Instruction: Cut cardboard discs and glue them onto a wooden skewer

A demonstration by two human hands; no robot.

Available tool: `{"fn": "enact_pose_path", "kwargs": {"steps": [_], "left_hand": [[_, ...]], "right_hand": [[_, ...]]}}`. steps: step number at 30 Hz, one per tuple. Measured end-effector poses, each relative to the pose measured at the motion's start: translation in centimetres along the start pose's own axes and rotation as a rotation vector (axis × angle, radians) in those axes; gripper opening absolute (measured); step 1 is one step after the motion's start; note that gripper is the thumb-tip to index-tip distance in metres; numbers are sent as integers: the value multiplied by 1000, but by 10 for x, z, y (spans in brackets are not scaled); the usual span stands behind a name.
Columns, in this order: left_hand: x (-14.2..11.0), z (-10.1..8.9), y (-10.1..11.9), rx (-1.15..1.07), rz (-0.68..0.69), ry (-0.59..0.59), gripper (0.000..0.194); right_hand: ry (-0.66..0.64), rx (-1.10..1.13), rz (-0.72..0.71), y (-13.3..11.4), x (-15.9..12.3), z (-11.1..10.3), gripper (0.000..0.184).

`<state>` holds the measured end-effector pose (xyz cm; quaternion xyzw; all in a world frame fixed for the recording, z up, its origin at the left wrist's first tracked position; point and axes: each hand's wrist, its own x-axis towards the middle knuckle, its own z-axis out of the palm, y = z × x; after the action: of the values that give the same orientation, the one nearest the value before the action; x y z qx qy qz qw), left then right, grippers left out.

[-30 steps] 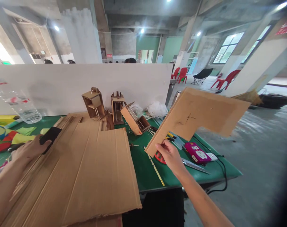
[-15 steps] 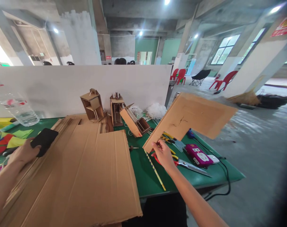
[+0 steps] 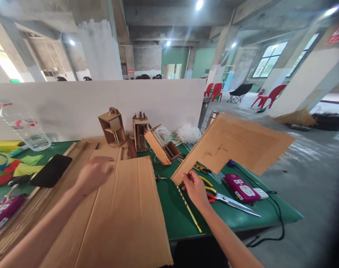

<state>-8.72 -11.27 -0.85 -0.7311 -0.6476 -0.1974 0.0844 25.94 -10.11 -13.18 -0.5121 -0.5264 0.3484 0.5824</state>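
Right hand (image 3: 196, 188) pinching a brown cardboard piece (image 3: 239, 141), right of centre in the frame.

The cardboard piece is tilting above the table (image 3: 176, 219), showing a flat matte face with dark scribbled marks and a broad panel narrowing to a strip, which the thumb and fingers are gripping. The blurred left hand (image 3: 95, 171) is extending over a large cardboard sheet (image 3: 124, 208) at left of centre; finger spacing and contact cannot be told. The sheet is showing long straight creases and a notched upper edge. Steel-bladed scissors (image 3: 236, 204) are lying on the smooth green tabletop, lower right. A white partition (image 3: 74, 108) is standing behind; bare floor (image 3: 320, 178) is extending at right.
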Motion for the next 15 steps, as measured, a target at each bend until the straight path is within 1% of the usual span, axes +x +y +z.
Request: {"fn": "enact_pose_path", "kwargs": {"steps": [2, 3, 5, 6, 7, 9, 12, 15], "left_hand": [[5, 22, 52, -56, 186, -129, 34], [7, 32, 75, -76, 253, -172, 36], [11, 49, 110, -95, 338, -232, 42], [13, 56, 121, -95, 357, -256, 44], [16, 63, 129, -92, 369, -279, 40], [21, 74, 137, -83, 372, -313, 28], [27, 86, 139, -97, 357, -343, 13], [29, 91, 138, -160, 322, -342, 8]], "right_hand": [[8, -4, 2, -1, -1, 0, 38], [13, -6, 3, -1, -1, -1, 37], [19, -7, 3, -2, -1, -2, 36], [21, -5, 3, -3, -1, -3, 36], [22, -1, 3, -4, 0, -3, 35], [25, 12, 6, -5, 1, -4, 34], [34, 41, 20, -5, 3, -5, 33], [51, 77, 39, -5, 4, -6, 31]]}}
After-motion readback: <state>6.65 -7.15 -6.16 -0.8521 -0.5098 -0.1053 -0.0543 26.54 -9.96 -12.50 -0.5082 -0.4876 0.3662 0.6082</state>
